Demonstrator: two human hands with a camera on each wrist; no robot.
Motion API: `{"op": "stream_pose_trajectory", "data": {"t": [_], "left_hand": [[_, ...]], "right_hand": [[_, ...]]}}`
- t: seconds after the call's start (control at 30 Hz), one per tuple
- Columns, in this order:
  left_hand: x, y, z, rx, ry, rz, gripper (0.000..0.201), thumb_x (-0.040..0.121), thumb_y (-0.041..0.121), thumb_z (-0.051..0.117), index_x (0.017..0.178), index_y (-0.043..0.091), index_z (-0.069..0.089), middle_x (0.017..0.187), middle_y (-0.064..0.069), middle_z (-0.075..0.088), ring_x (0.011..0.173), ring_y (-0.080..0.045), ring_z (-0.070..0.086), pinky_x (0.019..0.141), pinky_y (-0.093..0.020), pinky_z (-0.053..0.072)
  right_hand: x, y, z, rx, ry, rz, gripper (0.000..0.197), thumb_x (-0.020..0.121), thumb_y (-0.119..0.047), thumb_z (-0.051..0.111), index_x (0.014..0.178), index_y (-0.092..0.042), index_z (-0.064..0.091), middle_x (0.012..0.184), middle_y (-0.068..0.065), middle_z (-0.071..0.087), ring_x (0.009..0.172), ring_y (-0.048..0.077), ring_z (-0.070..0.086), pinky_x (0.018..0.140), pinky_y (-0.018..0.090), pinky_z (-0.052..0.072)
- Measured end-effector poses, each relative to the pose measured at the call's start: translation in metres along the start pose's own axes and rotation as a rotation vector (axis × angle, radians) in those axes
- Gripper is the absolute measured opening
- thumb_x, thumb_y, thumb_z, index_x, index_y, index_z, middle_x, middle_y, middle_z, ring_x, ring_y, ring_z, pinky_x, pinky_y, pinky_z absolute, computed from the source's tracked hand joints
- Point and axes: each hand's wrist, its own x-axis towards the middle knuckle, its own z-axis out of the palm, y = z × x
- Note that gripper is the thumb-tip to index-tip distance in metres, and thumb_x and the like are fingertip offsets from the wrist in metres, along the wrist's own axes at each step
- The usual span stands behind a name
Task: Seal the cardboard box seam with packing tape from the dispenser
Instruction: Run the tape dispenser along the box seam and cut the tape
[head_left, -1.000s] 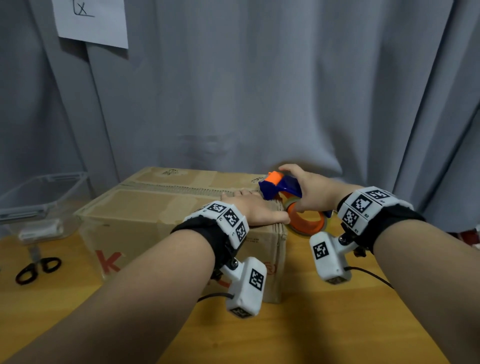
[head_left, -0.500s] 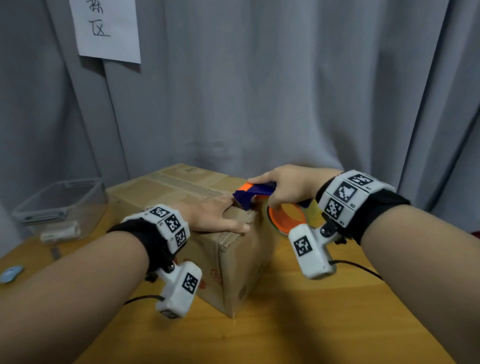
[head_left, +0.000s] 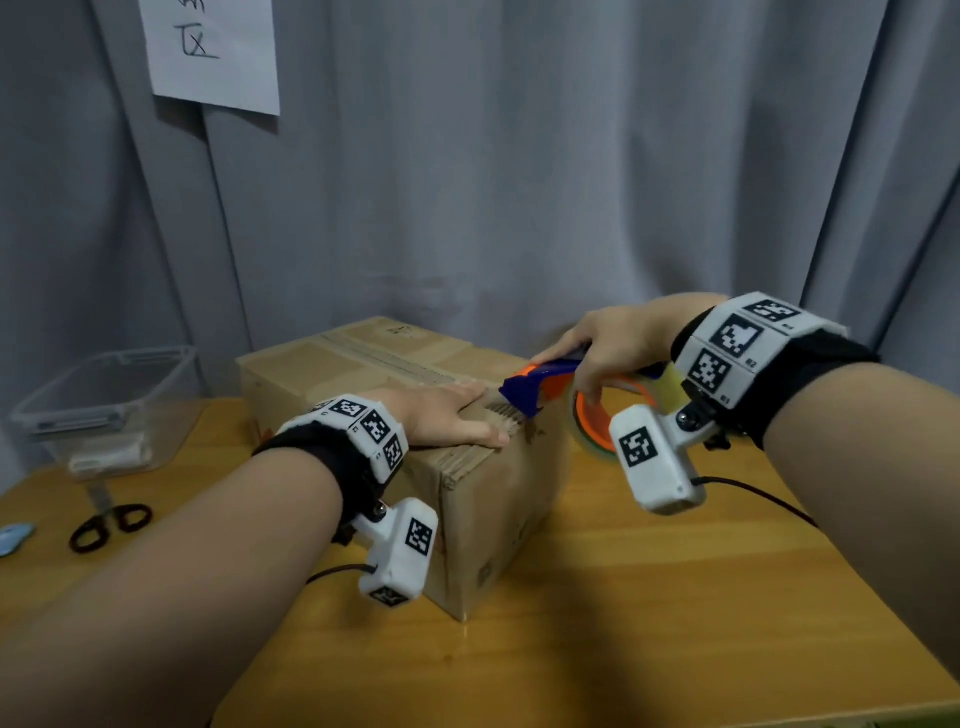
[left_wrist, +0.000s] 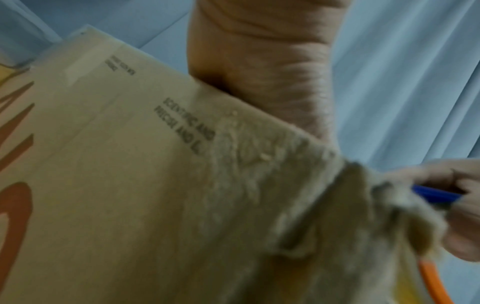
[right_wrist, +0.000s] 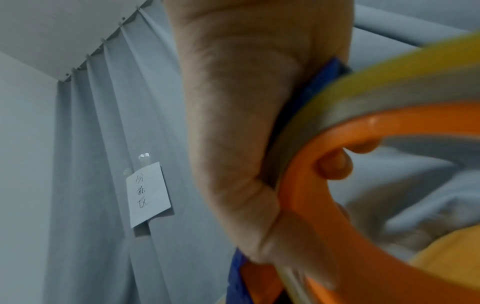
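Note:
A closed cardboard box (head_left: 498, 499) stands on the wooden table (head_left: 649, 597), one corner turned toward me, its top seam (head_left: 379, 358) running away to the left. My left hand (head_left: 447, 415) lies flat on the box top near the right end, fingers straight. My right hand (head_left: 608, 343) grips a blue and orange tape dispenser (head_left: 530, 384), fingers hooked through its orange ring (right_wrist: 311, 205). The dispenser's blue nose touches the box's right top edge at the seam's end. The yellowish tape roll (right_wrist: 389, 82) sits against my palm. The box side (left_wrist: 130, 185) fills the left wrist view.
A clear plastic bin (head_left: 104, 405) stands at the table's left, with black scissors (head_left: 109, 525) and a small light-blue object (head_left: 15, 535) in front of it. A grey curtain (head_left: 571, 182) with a paper note (head_left: 213, 52) hangs behind.
The box has swung round under my left hand, so a corner now faces me instead of its long side. The dispenser's nose stays at the seam's right end.

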Motion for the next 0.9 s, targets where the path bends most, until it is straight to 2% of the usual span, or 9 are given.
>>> {"op": "stream_pose_trajectory", "data": {"t": [0.07, 0.17, 0.3, 0.4, 0.5, 0.57, 0.67, 0.73, 0.9], "left_hand": [[0.003, -0.001, -0.001, 0.009, -0.014, -0.024, 0.100, 0.073, 0.076, 0.048, 0.151, 0.028, 0.008, 0.158, 0.004, 0.013, 0.144, -0.018, 0.017, 0.117, -0.039, 0.014], [0.006, 0.004, -0.008, 0.031, -0.044, -0.033, 0.094, 0.077, 0.070, 0.053, 0.150, 0.030, 0.010, 0.158, 0.005, 0.016, 0.143, -0.018, 0.019, 0.116, -0.038, 0.017], [0.011, 0.017, -0.010, 0.141, -0.062, -0.019, 0.099, 0.073, 0.066, 0.058, 0.150, 0.031, 0.007, 0.159, 0.004, 0.009, 0.144, -0.019, 0.013, 0.116, -0.042, 0.014], [0.013, 0.017, -0.002, 0.104, -0.048, 0.015, 0.104, 0.065, 0.062, 0.058, 0.151, 0.031, 0.006, 0.159, 0.006, 0.003, 0.145, -0.016, 0.006, 0.117, -0.039, 0.009], [0.014, 0.014, 0.003, 0.058, -0.006, 0.085, 0.092, 0.080, 0.048, 0.061, 0.151, 0.030, 0.007, 0.159, 0.006, 0.005, 0.145, -0.013, 0.004, 0.117, -0.034, 0.006], [0.014, 0.008, -0.001, 0.073, -0.036, 0.093, 0.083, 0.086, 0.058, 0.051, 0.151, 0.031, 0.006, 0.159, 0.009, 0.003, 0.145, -0.012, 0.004, 0.118, -0.034, 0.004], [0.014, -0.017, -0.013, 0.062, -0.064, 0.028, 0.081, 0.082, 0.075, 0.023, 0.150, 0.034, 0.008, 0.158, 0.012, 0.003, 0.145, -0.011, 0.007, 0.118, -0.036, 0.002], [0.020, -0.034, -0.016, 0.051, -0.007, -0.041, 0.078, 0.085, 0.071, 0.016, 0.151, 0.030, 0.011, 0.159, 0.008, 0.006, 0.146, -0.014, 0.008, 0.117, -0.035, 0.002], [0.036, -0.035, -0.014, 0.070, 0.080, -0.139, 0.061, 0.100, 0.050, 0.019, 0.151, 0.019, 0.013, 0.159, -0.002, 0.008, 0.146, -0.019, 0.009, 0.117, -0.033, 0.005]], "right_hand": [[-0.007, 0.004, 0.000, -0.003, -0.003, 0.018, 0.059, 0.071, -0.012, 0.072, 0.120, -0.044, 0.062, 0.099, 0.000, 0.069, 0.091, 0.030, 0.063, 0.082, 0.039, 0.052], [-0.011, 0.007, 0.014, -0.024, -0.016, 0.028, 0.063, 0.073, -0.016, 0.073, 0.128, -0.041, 0.055, 0.096, -0.010, 0.060, 0.089, 0.015, 0.058, 0.080, 0.029, 0.047], [-0.013, 0.019, 0.035, -0.024, -0.040, 0.051, 0.085, 0.075, -0.019, 0.072, 0.143, -0.047, 0.030, 0.119, -0.005, 0.049, 0.097, 0.019, 0.057, 0.087, 0.033, 0.050], [-0.011, 0.023, 0.050, -0.043, -0.104, 0.099, 0.107, 0.073, -0.019, 0.072, 0.146, -0.049, 0.001, 0.116, 0.004, 0.051, 0.093, 0.021, 0.059, 0.085, 0.038, 0.053], [-0.005, 0.025, 0.067, 0.002, -0.108, 0.107, 0.122, 0.069, -0.019, 0.076, 0.144, -0.048, -0.016, 0.117, 0.005, 0.052, 0.093, 0.023, 0.060, 0.085, 0.041, 0.054], [-0.002, 0.029, 0.074, 0.033, -0.083, 0.101, 0.127, 0.065, -0.018, 0.078, 0.142, -0.050, -0.018, 0.113, 0.005, 0.056, 0.092, 0.023, 0.062, 0.084, 0.042, 0.055], [0.001, 0.037, 0.080, 0.096, -0.071, 0.079, 0.126, 0.065, -0.015, 0.076, 0.141, -0.052, -0.017, 0.099, 0.007, 0.061, 0.085, 0.024, 0.065, 0.077, 0.042, 0.058], [0.002, 0.041, 0.083, 0.101, -0.050, 0.064, 0.124, 0.066, -0.012, 0.075, 0.143, -0.049, -0.015, 0.092, 0.008, 0.063, 0.082, 0.024, 0.066, 0.073, 0.039, 0.059], [0.015, 0.042, 0.090, 0.099, 0.023, 0.063, 0.120, 0.066, -0.012, 0.076, 0.145, -0.043, -0.008, 0.083, 0.006, 0.063, 0.074, 0.021, 0.064, 0.064, 0.033, 0.054]]}}
